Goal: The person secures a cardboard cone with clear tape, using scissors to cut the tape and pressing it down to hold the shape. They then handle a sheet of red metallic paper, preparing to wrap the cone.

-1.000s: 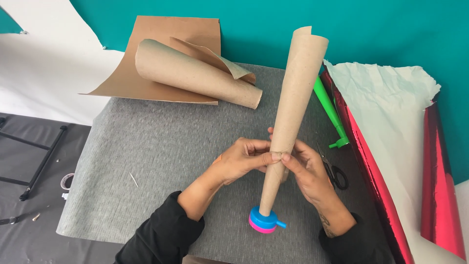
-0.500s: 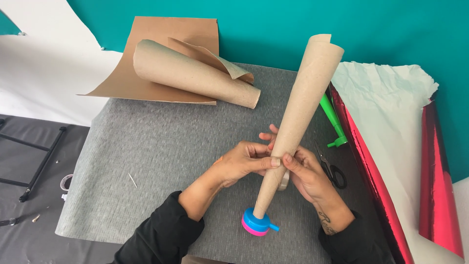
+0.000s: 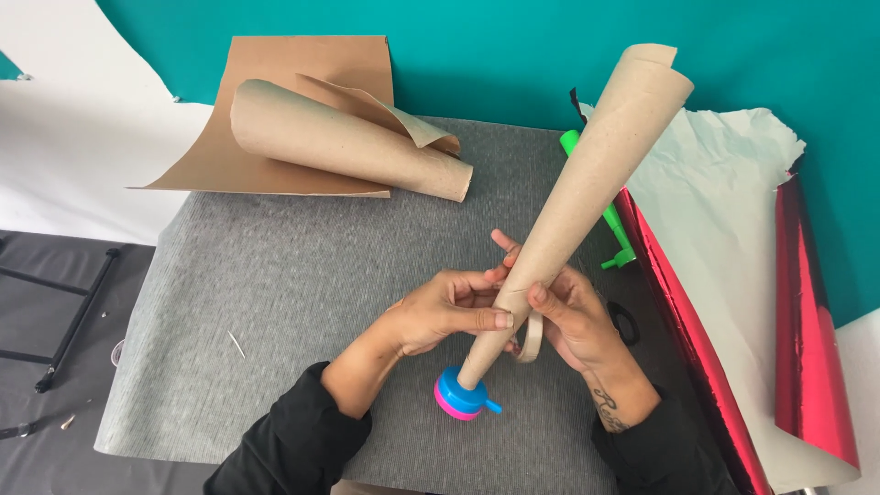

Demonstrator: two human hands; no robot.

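While both hands (image 3: 513, 316) grip the paper cone (image 3: 573, 211), scissors (image 3: 626, 323) lie beside.

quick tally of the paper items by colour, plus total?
Brown kraft paper: 3 - held cone, lying cone, flat sheet
Red foil: 1 - sheet
White tissue: 1 - sheet
Total: 5

Left hand (image 3: 449, 316), right hand (image 3: 573, 316): closed grip
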